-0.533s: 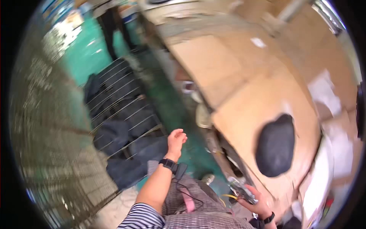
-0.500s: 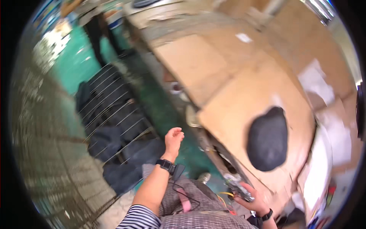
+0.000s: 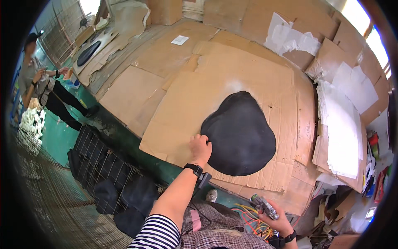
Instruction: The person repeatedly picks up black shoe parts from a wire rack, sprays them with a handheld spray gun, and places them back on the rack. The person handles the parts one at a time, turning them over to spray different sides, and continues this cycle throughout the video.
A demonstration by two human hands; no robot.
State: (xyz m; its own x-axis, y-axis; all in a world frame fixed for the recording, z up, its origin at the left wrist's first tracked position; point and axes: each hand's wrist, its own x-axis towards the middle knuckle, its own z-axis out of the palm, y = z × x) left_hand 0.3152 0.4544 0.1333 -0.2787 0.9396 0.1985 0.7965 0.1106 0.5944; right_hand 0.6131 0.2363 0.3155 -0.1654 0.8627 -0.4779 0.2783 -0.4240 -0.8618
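Observation:
A black, rounded foam-like pad, narrower at its far end, lies flat on a sheet of brown cardboard covering the workbench. At its left edge is my left hand, fingers curled and pinching near the rim; the fingertips are partly hidden. My right hand, low and right beside the bench's near edge, is wrapped round a silver metal spray gun. The gun's nozzle end points away to the upper left.
A wire cage of dark pads stands left of the bench. Another person stands at the far left near a second dark pad. Orange and yellow hoses hang below the bench edge. White sheets lean at the right.
My view has swung toward the bench. My left hand has gone from above the aisle to the pad's left edge. The spray gun stays in my right hand.

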